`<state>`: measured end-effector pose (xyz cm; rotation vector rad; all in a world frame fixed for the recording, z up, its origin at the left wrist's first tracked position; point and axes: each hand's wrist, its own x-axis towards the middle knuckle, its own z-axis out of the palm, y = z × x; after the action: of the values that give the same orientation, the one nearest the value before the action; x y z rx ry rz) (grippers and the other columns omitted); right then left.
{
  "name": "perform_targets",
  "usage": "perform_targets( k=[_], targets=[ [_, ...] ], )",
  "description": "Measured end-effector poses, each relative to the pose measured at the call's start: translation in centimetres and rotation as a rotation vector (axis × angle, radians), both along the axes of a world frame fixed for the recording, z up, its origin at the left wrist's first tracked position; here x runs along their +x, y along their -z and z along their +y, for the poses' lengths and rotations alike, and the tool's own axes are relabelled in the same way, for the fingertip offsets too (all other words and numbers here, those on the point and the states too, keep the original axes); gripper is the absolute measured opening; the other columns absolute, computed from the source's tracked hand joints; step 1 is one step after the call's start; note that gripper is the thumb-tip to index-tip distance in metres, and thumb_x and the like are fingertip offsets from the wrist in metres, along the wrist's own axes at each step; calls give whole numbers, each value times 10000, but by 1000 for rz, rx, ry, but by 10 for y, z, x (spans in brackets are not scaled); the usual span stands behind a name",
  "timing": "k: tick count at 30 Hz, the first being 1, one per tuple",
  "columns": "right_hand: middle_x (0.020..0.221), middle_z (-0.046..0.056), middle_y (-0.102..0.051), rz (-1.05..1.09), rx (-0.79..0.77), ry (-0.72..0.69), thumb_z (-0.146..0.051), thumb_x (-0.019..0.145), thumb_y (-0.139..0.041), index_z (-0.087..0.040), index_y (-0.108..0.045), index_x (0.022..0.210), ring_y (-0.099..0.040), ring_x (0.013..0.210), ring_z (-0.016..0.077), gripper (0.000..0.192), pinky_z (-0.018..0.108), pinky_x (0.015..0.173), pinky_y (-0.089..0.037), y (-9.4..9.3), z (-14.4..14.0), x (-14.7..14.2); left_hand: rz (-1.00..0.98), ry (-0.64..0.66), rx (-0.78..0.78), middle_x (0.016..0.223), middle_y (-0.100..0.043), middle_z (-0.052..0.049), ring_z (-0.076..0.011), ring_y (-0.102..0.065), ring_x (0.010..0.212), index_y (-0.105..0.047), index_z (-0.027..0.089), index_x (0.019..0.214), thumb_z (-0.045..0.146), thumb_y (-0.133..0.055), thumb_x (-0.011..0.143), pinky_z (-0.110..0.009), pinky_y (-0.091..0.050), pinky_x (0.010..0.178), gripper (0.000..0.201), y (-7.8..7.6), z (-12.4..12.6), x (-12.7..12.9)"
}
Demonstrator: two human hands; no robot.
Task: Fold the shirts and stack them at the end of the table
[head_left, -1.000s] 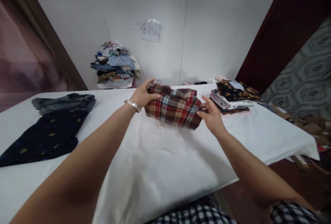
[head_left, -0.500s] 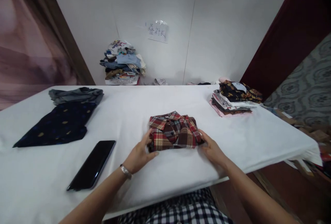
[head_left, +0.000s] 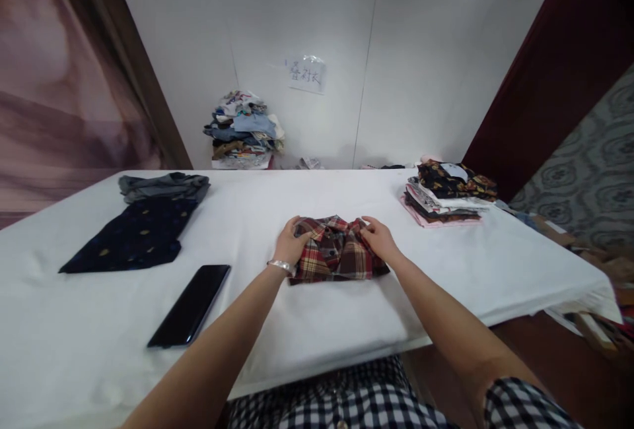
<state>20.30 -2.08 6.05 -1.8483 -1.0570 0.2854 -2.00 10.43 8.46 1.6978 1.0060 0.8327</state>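
A folded red and brown plaid shirt [head_left: 341, 257] lies on the white-covered table in front of me, collar at its far side. My left hand [head_left: 292, 242] grips its far left corner, the thumb on top and the fingers curled round the outer edge. At the far right corner my right hand [head_left: 377, 239] pinches the cloth beside the collar in the same way. A silver bracelet [head_left: 282, 266] circles my left wrist. The undersides of the shirt's held corners are hidden.
Left of the shirt lies a black phone [head_left: 191, 307]. Beyond it are a dark navy garment [head_left: 133, 237] and a grey garment [head_left: 166, 186]. Folded clothes [head_left: 440, 198] are stacked at the right; a taller clothes pile [head_left: 245, 132] stands by the wall under a paper sign [head_left: 308, 76].
Both hands have moved from the shirt's near lower sides up to its far corners by the collar. The camera view has shifted slightly.
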Motion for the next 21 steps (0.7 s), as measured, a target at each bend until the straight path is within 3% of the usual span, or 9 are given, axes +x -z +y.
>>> perform_targets(
  k=[3, 7, 10, 17, 21],
  targets=[
    [714, -11, -603, 39, 175, 11, -342, 783, -483, -190, -574, 1203, -524, 615, 142, 456, 259, 598, -426, 10, -23, 0, -158, 123, 49, 1293, -582, -77, -205, -541, 1183, -462, 217, 1301, 221, -637, 725, -335, -436, 989, 601, 2, -4, -5],
    [637, -29, -572, -4, -14, 33, -275, 732, -485, -199, -622, 1126, -505, 584, 149, 424, 266, 580, -417, 35, -48, 2, 83, 118, -189, 1139, -671, -100, -240, -625, 1041, -531, 172, 1217, 168, -713, 629, -338, -507, 870, 615, 18, -1, -10],
    [700, -12, -631, -25, -64, 31, -229, 709, -478, -207, -623, 1132, -556, 649, 168, 448, 297, 656, -454, 45, -51, 3, 142, 76, -225, 1111, -678, -134, -253, -637, 1009, -545, 136, 1181, 178, -730, 616, -339, -515, 838, 596, 28, 3, -10],
    [1138, 44, -657, -148, 104, -43, -233, 795, -458, -224, -569, 1224, -601, 1010, 199, 443, 368, 926, -443, 32, -39, 9, 26, 62, -155, 1056, -697, -81, -216, -660, 918, -530, 166, 1203, 213, -652, 681, -327, -531, 775, 538, 35, 6, -19],
    [1153, 50, -664, -231, -142, -46, -201, 801, -478, -258, -635, 1136, -600, 1049, 237, 375, 393, 938, -427, 30, -30, 12, 172, 59, -79, 1084, -685, -93, -222, -639, 978, -555, 162, 1166, 267, -625, 725, -322, -503, 826, 459, 37, 5, -23]
  ],
)
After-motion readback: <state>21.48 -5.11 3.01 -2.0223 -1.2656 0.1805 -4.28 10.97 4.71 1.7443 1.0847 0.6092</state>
